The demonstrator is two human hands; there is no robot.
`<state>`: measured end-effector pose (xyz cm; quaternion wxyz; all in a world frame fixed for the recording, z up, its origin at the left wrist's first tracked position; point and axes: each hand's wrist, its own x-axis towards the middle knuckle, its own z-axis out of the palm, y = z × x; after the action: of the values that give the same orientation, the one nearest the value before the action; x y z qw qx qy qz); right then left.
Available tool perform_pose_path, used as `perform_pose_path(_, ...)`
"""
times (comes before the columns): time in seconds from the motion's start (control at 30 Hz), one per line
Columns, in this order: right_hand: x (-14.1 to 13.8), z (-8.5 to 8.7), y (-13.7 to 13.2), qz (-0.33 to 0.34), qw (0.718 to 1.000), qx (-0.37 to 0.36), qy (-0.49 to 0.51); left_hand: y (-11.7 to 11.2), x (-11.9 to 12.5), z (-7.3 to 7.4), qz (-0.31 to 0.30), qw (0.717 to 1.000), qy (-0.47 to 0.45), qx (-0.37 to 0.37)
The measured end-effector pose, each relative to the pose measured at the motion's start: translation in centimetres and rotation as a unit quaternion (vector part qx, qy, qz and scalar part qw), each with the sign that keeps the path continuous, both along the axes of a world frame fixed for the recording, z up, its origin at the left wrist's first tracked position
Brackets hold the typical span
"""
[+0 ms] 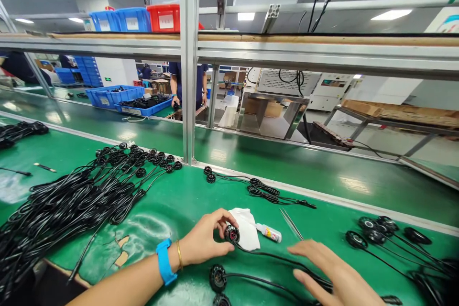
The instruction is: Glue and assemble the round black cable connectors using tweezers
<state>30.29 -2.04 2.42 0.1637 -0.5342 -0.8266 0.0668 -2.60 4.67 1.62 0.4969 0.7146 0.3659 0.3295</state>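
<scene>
In the head view, the left hand [206, 241] is pinching a round black part [233, 234] near the white cloth [247, 224], apparently presenting its face; the right hand [332, 265], fingers standing spread, is hovering near its cable [269, 255]. Any next move seems to call for a steady pinch.

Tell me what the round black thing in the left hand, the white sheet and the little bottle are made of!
The round black thing: probably hard plastic, with a moulded-looking rim and shiny highlights.
The white sheet: paper or thin cloth, matte and thin-looking; I can't tell which.
The little bottle: likely plastic, smooth and white, with a printed label.
</scene>
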Motion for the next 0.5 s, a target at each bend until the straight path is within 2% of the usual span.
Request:
perform_pose_path(0.1, -5.8, 0.8, 1.0, 0.057, 0.995, 0.009, 0.08, -0.3, 0.2, 0.0, 0.018, 0.997, -0.066, -0.027)
perform_pose_path(0.2, -9.4, 1.0, 2.0, 0.097, 0.983, -0.036, 0.154, -0.1, 0.0, 0.4, 0.025, 0.994, -0.096, -0.045)
perform_pose_path(0.3, -10.8, 0.8, 2.5, 0.097, 0.967, -0.008, 0.234, -0.1, -0.1, 0.7, -0.012, 0.983, -0.155, -0.096)
perform_pose_path(0.4, -11.0, 0.3, 2.2, 0.093, 0.951, 0.062, 0.289, -0.6, 0.1, 0.8, -0.061, 0.949, -0.237, -0.197)
perform_pose_path(0.5, -10.9, -0.2, 1.6, 0.103, 0.943, 0.104, 0.3, -1.3, 0.5, 0.9, -0.073, 0.927, -0.259, -0.26)
